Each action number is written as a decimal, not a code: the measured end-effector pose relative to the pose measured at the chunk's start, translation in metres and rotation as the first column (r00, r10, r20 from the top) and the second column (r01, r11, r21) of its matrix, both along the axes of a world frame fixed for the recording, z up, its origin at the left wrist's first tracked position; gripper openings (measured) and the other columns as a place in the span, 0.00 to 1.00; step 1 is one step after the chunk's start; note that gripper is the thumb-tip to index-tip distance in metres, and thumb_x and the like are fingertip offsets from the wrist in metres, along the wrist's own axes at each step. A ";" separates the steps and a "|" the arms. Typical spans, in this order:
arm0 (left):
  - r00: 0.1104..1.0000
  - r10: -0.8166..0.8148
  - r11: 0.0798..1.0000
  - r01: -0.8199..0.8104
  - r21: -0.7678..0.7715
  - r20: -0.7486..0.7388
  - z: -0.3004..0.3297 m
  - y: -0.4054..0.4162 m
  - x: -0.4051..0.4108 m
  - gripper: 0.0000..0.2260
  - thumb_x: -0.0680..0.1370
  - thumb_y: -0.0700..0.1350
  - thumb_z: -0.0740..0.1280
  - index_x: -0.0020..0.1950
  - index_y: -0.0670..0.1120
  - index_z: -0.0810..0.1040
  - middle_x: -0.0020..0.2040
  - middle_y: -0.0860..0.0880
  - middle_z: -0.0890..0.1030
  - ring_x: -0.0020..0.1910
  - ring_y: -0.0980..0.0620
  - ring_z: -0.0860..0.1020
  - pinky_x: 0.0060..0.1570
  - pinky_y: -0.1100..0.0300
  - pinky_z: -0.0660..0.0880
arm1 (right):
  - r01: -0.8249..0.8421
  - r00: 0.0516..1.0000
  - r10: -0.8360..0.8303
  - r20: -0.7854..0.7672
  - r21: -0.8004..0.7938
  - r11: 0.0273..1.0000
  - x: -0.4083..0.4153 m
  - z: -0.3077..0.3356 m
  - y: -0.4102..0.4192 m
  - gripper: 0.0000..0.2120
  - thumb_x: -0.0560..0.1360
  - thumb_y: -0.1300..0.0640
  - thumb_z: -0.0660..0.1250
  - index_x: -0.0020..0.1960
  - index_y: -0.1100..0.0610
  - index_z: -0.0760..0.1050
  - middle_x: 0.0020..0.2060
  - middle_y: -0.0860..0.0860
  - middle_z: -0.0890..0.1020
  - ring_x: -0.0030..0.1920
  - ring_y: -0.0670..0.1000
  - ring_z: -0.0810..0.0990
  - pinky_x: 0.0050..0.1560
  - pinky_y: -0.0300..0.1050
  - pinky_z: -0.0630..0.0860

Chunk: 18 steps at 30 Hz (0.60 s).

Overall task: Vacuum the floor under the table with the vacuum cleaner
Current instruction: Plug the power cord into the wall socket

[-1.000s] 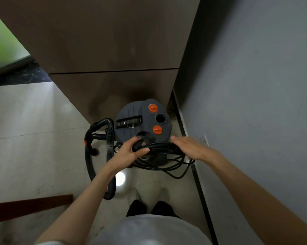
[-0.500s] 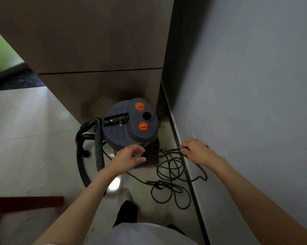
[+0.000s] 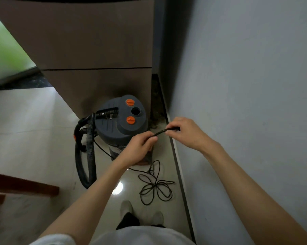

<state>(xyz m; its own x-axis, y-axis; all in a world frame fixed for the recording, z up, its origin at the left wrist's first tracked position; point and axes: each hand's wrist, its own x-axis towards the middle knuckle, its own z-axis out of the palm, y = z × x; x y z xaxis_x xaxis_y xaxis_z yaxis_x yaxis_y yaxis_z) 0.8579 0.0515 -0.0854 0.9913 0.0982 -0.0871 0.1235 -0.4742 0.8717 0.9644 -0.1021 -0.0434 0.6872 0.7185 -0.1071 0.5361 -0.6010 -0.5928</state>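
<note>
A grey drum vacuum cleaner point(image 3: 117, 122) with two orange knobs stands on the floor in the corner, against a brown cabinet. Its black ribbed hose point(image 3: 90, 156) loops down its left side. The black power cord point(image 3: 155, 184) lies in loose coils on the tiles in front of it. My left hand point(image 3: 140, 147) and my right hand point(image 3: 182, 132) each pinch a short stretch of that cord, held taut between them above the vacuum's right edge. The cord's end in my right hand is mostly hidden by my fingers.
A grey wall point(image 3: 246, 103) runs along the right with a dark skirting point(image 3: 180, 174). The brown cabinet point(image 3: 96, 50) fills the back. A dark red wooden bar point(image 3: 22, 184) juts in at lower left. My feet point(image 3: 142, 213) stand just behind the cord.
The cord bundle came off the vacuum's lid and dropped to the floor. Both hands rose and now hold a piece of cord stretched between them.
</note>
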 end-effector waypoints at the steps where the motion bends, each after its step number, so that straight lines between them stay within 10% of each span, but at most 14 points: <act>1: 1.000 0.025 1.000 -0.024 -0.020 0.019 0.005 0.001 -0.001 0.08 0.80 0.43 0.60 0.43 0.47 0.75 0.34 0.51 0.74 0.33 0.58 0.73 0.37 0.65 0.70 | 0.003 0.996 -0.001 0.089 -0.026 1.000 0.003 -0.001 -0.004 0.10 0.76 0.55 0.68 0.54 0.57 0.82 0.45 0.47 0.72 0.50 0.47 0.69 0.55 0.41 0.68; 5: 0.994 0.093 0.995 -0.090 -0.053 0.055 0.023 0.002 -0.002 0.08 0.80 0.42 0.61 0.45 0.44 0.78 0.32 0.52 0.73 0.30 0.62 0.71 0.34 0.70 0.68 | 0.278 0.915 -0.290 0.279 0.082 0.957 -0.004 -0.007 -0.014 0.14 0.74 0.48 0.70 0.56 0.54 0.82 0.43 0.49 0.71 0.51 0.52 0.71 0.51 0.45 0.70; 8: 0.995 0.076 0.994 -0.071 -0.083 0.058 0.023 -0.001 -0.002 0.08 0.80 0.42 0.61 0.45 0.42 0.78 0.31 0.52 0.73 0.30 0.61 0.71 0.34 0.70 0.68 | 0.584 0.812 -0.562 -0.159 0.229 0.779 -0.016 -0.014 -0.001 0.17 0.75 0.53 0.69 0.61 0.59 0.76 0.38 0.50 0.78 0.44 0.51 0.79 0.49 0.47 0.78; 11: 0.998 0.049 0.997 -0.046 -0.063 0.038 0.013 0.002 -0.002 0.09 0.80 0.42 0.62 0.41 0.49 0.76 0.31 0.54 0.73 0.30 0.62 0.72 0.35 0.70 0.67 | 0.886 0.278 -0.188 -0.942 0.177 0.428 -0.020 -0.016 0.017 0.09 0.78 0.66 0.61 0.58 0.68 0.71 0.41 0.60 0.79 0.41 0.53 0.80 0.41 0.43 0.81; 13: 0.999 0.017 0.999 -0.017 -0.032 -0.030 0.004 0.007 0.000 0.07 0.79 0.42 0.62 0.43 0.49 0.77 0.31 0.54 0.74 0.31 0.63 0.73 0.35 0.72 0.68 | 0.981 -0.038 0.149 -0.988 -0.008 0.195 -0.013 -0.020 0.026 0.06 0.80 0.67 0.56 0.54 0.68 0.70 0.43 0.64 0.76 0.42 0.55 0.78 0.38 0.45 0.81; 18: 0.989 -0.009 0.996 -0.004 -0.086 -0.148 -0.030 0.032 0.022 0.06 0.79 0.43 0.62 0.46 0.45 0.78 0.32 0.54 0.75 0.31 0.66 0.74 0.36 0.72 0.68 | 0.981 -0.169 0.217 -0.961 -0.142 0.135 0.021 -0.036 0.052 0.08 0.81 0.62 0.59 0.49 0.66 0.72 0.41 0.58 0.78 0.40 0.52 0.77 0.34 0.42 0.79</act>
